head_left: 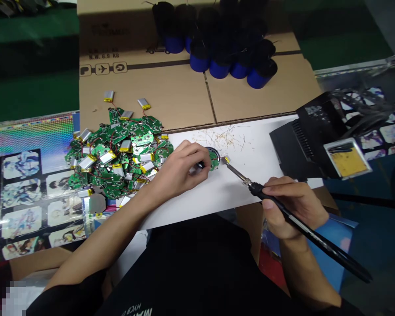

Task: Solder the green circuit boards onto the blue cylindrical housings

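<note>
Head: iron (299, 224) near board (214, 163), contact unclear

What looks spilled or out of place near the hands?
Tan debris lies scattered on the white surface, just beyond the left hand; it looks like stray litter, unlike the heaped circuit boards.

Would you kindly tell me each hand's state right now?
Left hand: fingers curled at the circuit board; whether it grips cannot be told.
Right hand: closed, holding the soldering iron.
</note>
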`<state>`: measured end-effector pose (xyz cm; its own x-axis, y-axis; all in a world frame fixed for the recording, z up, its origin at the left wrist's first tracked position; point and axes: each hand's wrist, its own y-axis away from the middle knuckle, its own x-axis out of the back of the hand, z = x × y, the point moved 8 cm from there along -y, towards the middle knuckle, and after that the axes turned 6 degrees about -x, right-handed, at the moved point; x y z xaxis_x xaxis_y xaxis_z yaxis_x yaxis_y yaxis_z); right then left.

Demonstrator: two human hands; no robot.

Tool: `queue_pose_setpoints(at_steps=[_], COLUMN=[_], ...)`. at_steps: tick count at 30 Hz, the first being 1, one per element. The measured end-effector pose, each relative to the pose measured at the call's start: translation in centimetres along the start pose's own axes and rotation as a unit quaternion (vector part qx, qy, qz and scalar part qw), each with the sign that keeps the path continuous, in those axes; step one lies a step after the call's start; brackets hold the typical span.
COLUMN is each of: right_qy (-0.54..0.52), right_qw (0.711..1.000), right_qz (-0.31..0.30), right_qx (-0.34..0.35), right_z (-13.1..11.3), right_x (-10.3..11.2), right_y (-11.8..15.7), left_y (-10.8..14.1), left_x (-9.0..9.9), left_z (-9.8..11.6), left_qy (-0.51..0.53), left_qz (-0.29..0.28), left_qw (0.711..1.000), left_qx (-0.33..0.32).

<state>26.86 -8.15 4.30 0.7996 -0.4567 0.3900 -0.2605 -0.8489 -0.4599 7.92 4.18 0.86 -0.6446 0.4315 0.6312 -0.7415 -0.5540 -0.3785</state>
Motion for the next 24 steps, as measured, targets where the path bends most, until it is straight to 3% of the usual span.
queue_pose_setpoints(at_steps=[11, 19, 24], right_qy=[0.021, 0.031, 0.047], right_qw=[0.99, 0.98, 0.979], right_qz=[0.122, 0.123, 0.102], right_qx=[-0.068, -0.15, -0.17], right_z=[3.4, 8.0, 9.0], right_x=[1.6, 1.9, 2.2], right_y=[0.3, 2.9, 4.2], left_y=[0.0, 0.1, 0.0], left_x=[0.1, 0.0, 0.4], left_z=[0.2, 0.0, 0.1], left_qy=[0.001, -0.006, 0.004], left_qz=[0.003, -0.002, -0.026], left_qw=[1.0, 1.0, 0.999], left_qx=[-0.007, -0.013, -0.032])
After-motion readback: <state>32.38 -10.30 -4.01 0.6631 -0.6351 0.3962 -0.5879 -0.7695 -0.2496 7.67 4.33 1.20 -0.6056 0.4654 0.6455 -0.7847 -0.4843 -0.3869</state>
